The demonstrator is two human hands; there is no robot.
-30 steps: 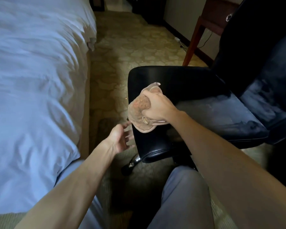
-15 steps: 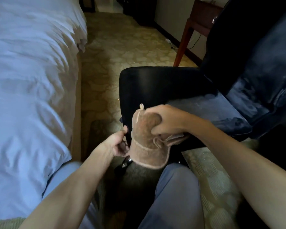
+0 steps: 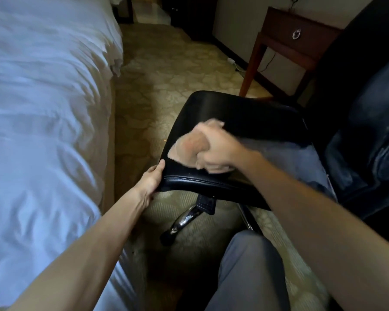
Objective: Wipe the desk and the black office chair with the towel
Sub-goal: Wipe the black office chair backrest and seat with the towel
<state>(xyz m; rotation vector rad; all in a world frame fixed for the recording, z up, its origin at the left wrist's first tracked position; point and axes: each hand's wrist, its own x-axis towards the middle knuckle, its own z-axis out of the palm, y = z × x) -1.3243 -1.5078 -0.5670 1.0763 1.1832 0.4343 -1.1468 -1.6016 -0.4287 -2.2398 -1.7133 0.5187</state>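
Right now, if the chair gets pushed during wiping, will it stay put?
Likely rolls or swivels: the black office chair stands on a chrome leg with what looks like a caster. The left hand gripping the seat's front corner suggests it needs steadying.

**What is showing, counted**

One black office chair [image 3: 234,115] is showing, with one chrome leg [image 3: 184,218] of its base peeking out beneath. One tan towel [image 3: 185,147] is showing. Two bare hands are appearing: one left hand [image 3: 152,180], one right hand [image 3: 219,150]. One white bed [image 3: 43,108] is showing. One wooden desk [image 3: 279,25] is showing, carrying one ring pull [image 3: 296,34].
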